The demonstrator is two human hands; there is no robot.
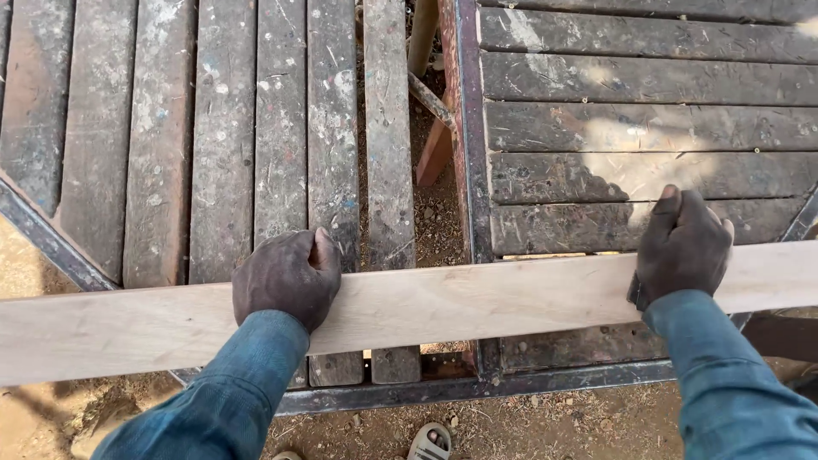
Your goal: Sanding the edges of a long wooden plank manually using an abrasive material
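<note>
A long pale wooden plank [477,300] lies crosswise over two old slatted workbenches, running from the left edge of the view to the right edge. My left hand [286,278] is closed over the plank's far edge, left of the middle. My right hand [683,245] grips the far edge further right, thumb stretched out over the dark bench slats. A small dark object peeks from under the right palm; what it is cannot be told. Both forearms wear blue sleeves.
The left bench [221,145] has worn vertical slats, the right bench [630,128] horizontal ones in a metal frame [470,170]. Between them is a gap with wooden legs [436,145] and sawdust. Sandy ground and a sandalled foot [429,441] lie below.
</note>
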